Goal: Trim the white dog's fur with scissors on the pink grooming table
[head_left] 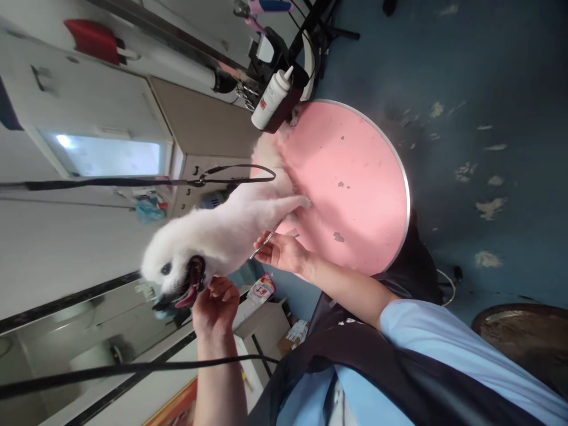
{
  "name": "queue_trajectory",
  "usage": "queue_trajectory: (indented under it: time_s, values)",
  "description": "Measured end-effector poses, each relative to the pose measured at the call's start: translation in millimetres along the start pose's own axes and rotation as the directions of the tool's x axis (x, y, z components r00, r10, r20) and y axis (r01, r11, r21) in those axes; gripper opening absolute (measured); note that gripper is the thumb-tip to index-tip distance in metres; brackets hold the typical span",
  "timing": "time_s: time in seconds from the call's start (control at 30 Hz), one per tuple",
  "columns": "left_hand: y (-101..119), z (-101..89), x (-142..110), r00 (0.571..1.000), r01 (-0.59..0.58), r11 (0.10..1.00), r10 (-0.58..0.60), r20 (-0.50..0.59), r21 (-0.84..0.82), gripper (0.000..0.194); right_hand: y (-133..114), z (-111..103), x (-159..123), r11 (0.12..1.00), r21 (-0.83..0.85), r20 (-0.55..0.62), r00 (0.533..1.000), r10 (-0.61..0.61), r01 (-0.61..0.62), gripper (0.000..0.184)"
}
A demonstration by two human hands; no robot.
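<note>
The view lies on its side, with the floor to the right. A white fluffy dog is on a round pink table, its mouth open and tongue out. My left hand is closed at the dog's chin, fingers curled against the fur under the jaw. In my right hand are slim metal scissors, held across the fingers beside the dog's front leg. Their tips come close to the leg; I cannot tell whether they touch it. A black loop leash hangs by the dog's body.
A white squeeze bottle stands in a dark holder at the table's edge, with several scissors hanging near it. Fur clumps litter the blue floor. Another black strap crosses close by my left forearm. Cabinets stand behind the dog.
</note>
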State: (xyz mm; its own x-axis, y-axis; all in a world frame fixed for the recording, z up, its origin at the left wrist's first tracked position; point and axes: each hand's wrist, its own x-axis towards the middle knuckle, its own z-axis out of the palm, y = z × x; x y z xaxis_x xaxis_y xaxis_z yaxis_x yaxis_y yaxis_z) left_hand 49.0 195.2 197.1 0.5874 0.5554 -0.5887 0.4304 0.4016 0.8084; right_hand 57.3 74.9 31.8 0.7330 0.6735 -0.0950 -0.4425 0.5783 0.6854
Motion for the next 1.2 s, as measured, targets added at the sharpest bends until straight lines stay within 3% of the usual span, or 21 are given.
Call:
queue_trajectory:
  time_s: [0.17, 0.37, 0.77, 0.9, 1.03, 1.2]
  values:
    - [6.8, -3.1, 2.8, 0.999, 0.007, 1.000, -0.008, 0.041, 0.013, 0.037, 7.2, -6.1, 1.4, 0.998, 0.050, 0.105, 0.994, -0.032, 0.027, 0.006]
    - [16.4, -7.6, 8.9, 0.990, -0.014, 0.996, 0.001, 0.138, 0.092, 0.036, 13.5, -11.4, 8.7, 0.994, 0.099, 0.148, 0.987, -0.063, 0.049, 0.001]
    - [27.6, -15.6, 26.4, 0.926, -0.144, 0.943, 0.022, 0.376, 0.299, 0.016, 11.5, -18.4, 23.6, 0.982, 0.149, 0.277, 0.949, -0.150, 0.112, 0.010]
    - [26.5, -13.4, 25.2, 0.957, -0.103, 0.956, 0.020, 0.289, 0.274, 0.018, 8.8, -18.5, 25.6, 0.973, 0.166, 0.259, 0.945, -0.198, 0.159, 0.007]
    - [21.9, -7.6, 19.3, 0.984, -0.026, 0.988, -0.002, 0.177, 0.154, 0.033, 2.8, -20.5, 27.1, 0.974, 0.153, 0.208, 0.958, -0.198, 0.169, 0.007]
    - [21.4, -10.0, 18.4, 0.982, 0.003, 0.987, -0.032, 0.184, 0.158, 0.039, -5.1, -23.7, 24.3, 0.977, 0.144, 0.196, 0.963, -0.186, 0.159, 0.006]
